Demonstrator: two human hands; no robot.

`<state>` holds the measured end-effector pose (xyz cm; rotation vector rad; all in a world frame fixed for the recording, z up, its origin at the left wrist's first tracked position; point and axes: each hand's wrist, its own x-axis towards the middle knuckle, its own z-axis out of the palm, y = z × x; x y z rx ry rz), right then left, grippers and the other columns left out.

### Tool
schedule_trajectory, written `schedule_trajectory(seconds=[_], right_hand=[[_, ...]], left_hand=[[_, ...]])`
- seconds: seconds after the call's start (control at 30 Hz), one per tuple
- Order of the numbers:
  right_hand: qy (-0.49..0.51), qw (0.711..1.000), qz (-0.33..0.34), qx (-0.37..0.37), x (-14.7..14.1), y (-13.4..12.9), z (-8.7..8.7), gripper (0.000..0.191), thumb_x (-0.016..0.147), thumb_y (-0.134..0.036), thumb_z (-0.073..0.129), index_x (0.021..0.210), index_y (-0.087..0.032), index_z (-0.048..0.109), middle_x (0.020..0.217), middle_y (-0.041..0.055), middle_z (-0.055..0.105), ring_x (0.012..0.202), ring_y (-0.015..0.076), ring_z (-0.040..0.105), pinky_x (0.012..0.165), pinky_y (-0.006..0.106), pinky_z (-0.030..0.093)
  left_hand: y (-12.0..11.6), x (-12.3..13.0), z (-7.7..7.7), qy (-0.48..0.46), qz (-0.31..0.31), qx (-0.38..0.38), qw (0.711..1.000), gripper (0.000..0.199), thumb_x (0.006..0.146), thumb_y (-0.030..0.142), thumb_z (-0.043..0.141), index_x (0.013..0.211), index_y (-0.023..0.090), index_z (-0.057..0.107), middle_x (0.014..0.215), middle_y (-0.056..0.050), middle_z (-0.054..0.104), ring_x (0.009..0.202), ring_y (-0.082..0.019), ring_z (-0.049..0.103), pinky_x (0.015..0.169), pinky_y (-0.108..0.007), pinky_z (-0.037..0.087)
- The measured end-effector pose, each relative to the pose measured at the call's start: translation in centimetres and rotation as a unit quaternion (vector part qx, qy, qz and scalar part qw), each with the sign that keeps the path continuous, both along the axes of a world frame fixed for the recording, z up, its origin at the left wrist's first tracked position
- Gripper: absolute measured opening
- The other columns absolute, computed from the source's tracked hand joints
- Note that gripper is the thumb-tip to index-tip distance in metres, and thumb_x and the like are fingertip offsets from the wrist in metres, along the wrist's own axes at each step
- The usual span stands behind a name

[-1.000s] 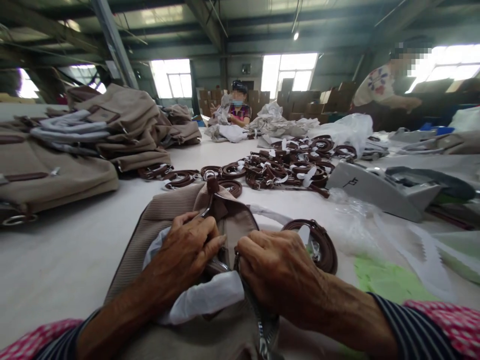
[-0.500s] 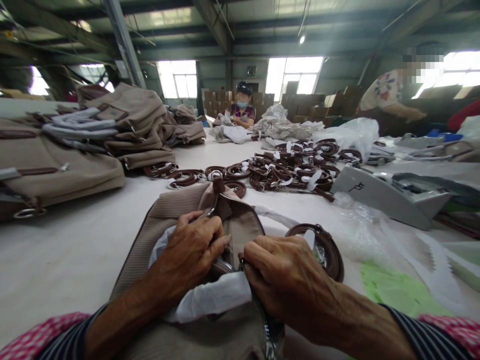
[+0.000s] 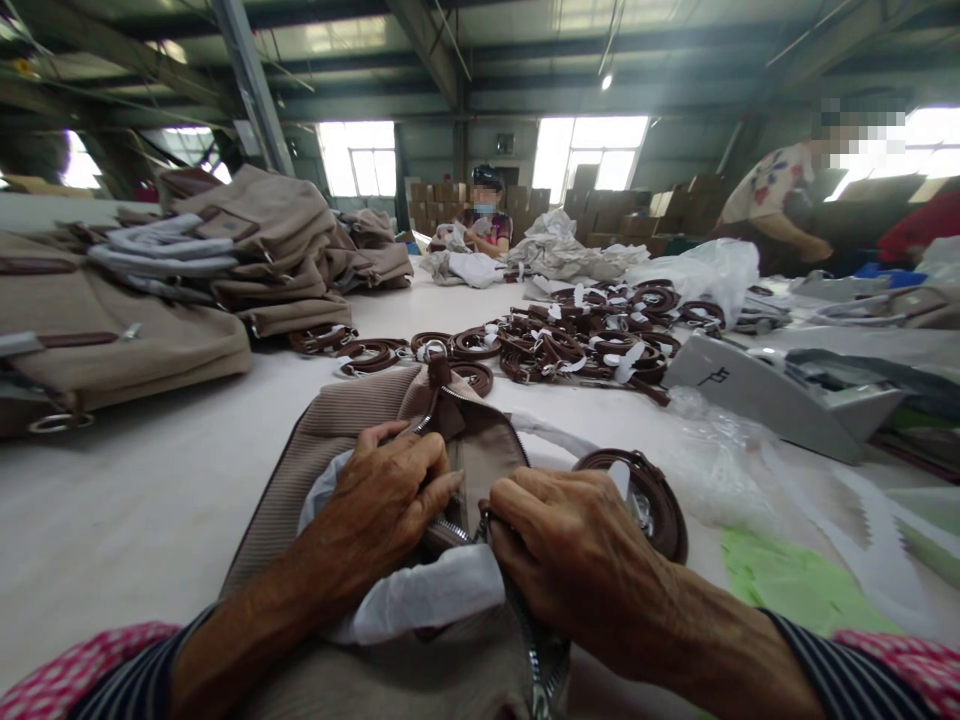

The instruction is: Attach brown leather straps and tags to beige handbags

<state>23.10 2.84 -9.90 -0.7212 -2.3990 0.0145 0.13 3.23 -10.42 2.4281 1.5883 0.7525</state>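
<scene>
A taupe ribbed handbag (image 3: 352,405) lies in front of me with its metal zipper open, showing the beige lining (image 3: 480,455). My left hand (image 3: 397,490) is closed over the left edge of the opening, its thumb by the zipper teeth. On the other side, my right hand (image 3: 570,530) is a fist gripping the bag at the zipper edge; its fingertips are mostly hidden. A handle wrapped in white paper (image 3: 431,595) crosses the bag below my hands. Just past my right hand rests a coiled brown strap (image 3: 664,500).
Taupe bags (image 3: 277,215) are stacked at the left. Many coiled brown straps (image 3: 555,340) lie mid-table. At the right stand a grey device (image 3: 765,395), clear plastic (image 3: 720,470) and a green sheet (image 3: 795,575). Two people (image 3: 487,225) are across the table, before stacked cartons.
My hands and the bag have hardly moved. The person at the far right has lowered an arm and leaned lower. The view has shifted very slightly.
</scene>
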Motion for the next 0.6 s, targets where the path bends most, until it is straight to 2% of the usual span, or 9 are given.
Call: schedule_trajectory(seconds=[0.2, 0.33, 0.5, 0.6], right_hand=[[-0.011, 1.0, -0.007, 0.001, -0.4, 0.4, -0.5, 0.019, 0.093, -0.007, 0.056, 0.079, -0.019, 0.053, 0.071, -0.0016, 0.057, 0.058, 0.0124, 0.038, 0.059, 0.031, 0.02], [-0.037, 0.999, -0.028, -0.01, -0.6, 0.7, -0.8, 0.016, 0.092, -0.009, 0.057, 0.078, -0.018, 0.056, 0.07, -0.0004, 0.058, 0.058, 0.0126, 0.038, 0.06, 0.031, 0.02], [-0.063, 0.997, -0.029, -0.033, -0.6, 0.9, -0.6, 0.017, 0.094, -0.013, 0.058, 0.078, -0.018, 0.056, 0.068, -0.0003, 0.056, 0.057, 0.0121, 0.035, 0.059, 0.03, 0.018], [-0.082, 0.994, -0.039, -0.067, -0.8, 1.1, -0.4, 0.016, 0.093, -0.013, 0.059, 0.078, -0.017, 0.056, 0.068, -0.0005, 0.057, 0.057, 0.0112, 0.032, 0.058, 0.029, 0.017]], left_hand=[[0.3, -0.2, 0.0, 0.006, -0.01, -0.007, 1.0, 0.029, 0.103, 0.04, 0.056, 0.079, 0.023, 0.056, 0.079, -0.001, 0.067, 0.092, -0.025, 0.066, 0.121, -0.054, 0.037], [0.6, -0.7, 0.0, -0.004, -0.051, -0.039, 0.998, 0.03, 0.105, 0.041, 0.054, 0.084, 0.023, 0.064, 0.083, 0.001, 0.07, 0.09, -0.022, 0.067, 0.126, -0.057, 0.026], [0.3, -1.2, 0.0, -0.006, -0.08, -0.058, 0.995, 0.015, 0.099, 0.024, 0.06, 0.1, 0.029, 0.073, 0.098, 0.005, 0.074, 0.105, -0.021, 0.068, 0.13, -0.055, 0.013], [0.4, -1.3, -0.4, 0.005, -0.082, -0.051, 0.995, 0.019, 0.096, 0.019, 0.064, 0.104, 0.031, 0.076, 0.101, 0.005, 0.077, 0.107, -0.022, 0.069, 0.129, -0.055, 0.016]])
